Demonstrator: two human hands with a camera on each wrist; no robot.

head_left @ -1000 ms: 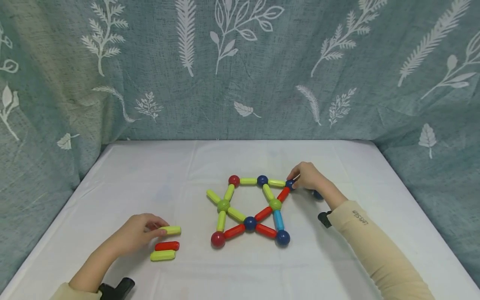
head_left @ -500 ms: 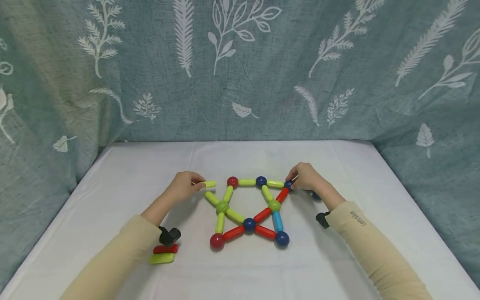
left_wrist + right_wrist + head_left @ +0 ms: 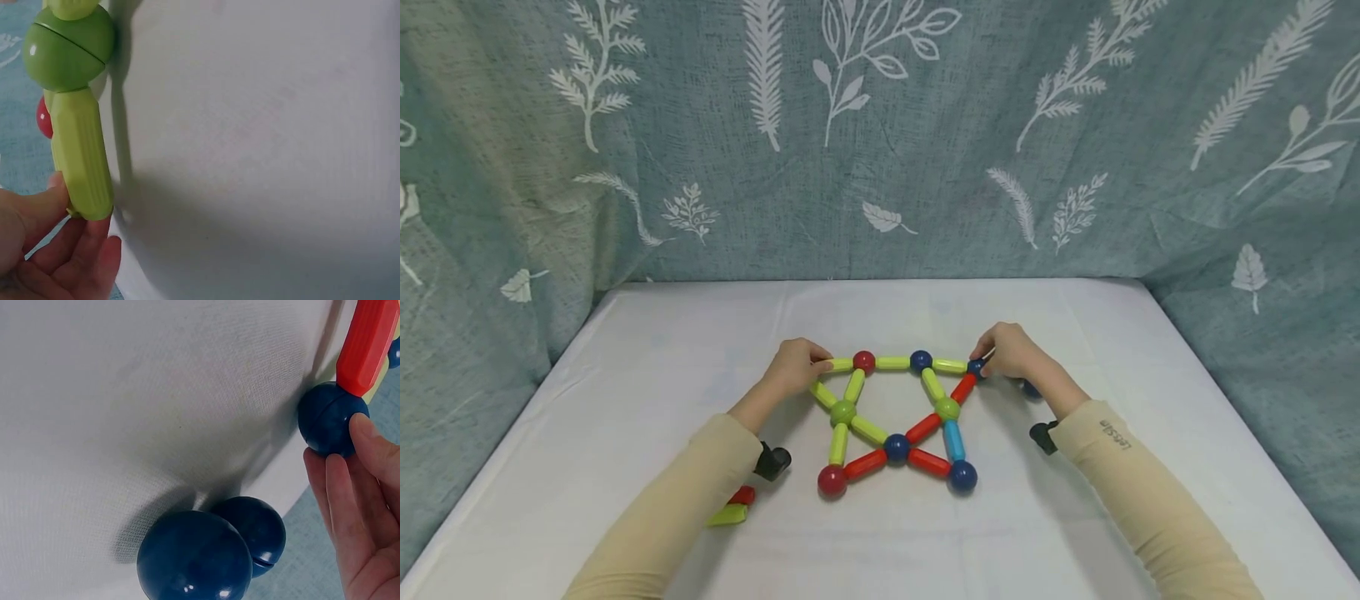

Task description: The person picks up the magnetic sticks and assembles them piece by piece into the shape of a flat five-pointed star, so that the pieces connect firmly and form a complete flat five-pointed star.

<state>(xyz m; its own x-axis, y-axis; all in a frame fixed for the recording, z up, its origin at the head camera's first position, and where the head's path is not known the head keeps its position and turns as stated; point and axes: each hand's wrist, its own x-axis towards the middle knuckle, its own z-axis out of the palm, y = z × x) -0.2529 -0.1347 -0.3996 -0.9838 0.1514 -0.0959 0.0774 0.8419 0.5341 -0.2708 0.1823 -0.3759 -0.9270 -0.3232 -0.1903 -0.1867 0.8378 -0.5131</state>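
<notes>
A flat frame of magnetic rods and balls lies on the white table. My left hand (image 3: 795, 365) pinches a yellow-green rod (image 3: 841, 365) whose right end meets the red ball (image 3: 864, 361) at the frame's back left. Just in front, another yellow-green rod (image 3: 81, 150) slants out from a green ball (image 3: 69, 50); its outer end lies close to the left fingers, and whether they touch it I cannot tell. At the back right corner, my right hand (image 3: 1009, 348) grips a blue ball (image 3: 330, 419) joined to a red rod (image 3: 369, 347).
Two loose blue balls, a nearer one (image 3: 194, 556) and a farther one (image 3: 253, 531), sit beside the right wrist. A red rod (image 3: 742, 496) and a yellow-green rod (image 3: 727, 515) lie partly hidden by the left sleeve. A patterned curtain (image 3: 880, 167) hangs behind the table.
My left hand has carried the yellow-green rod from the loose rods at front left up to the back-left red ball. The right hand stays on the blue ball.
</notes>
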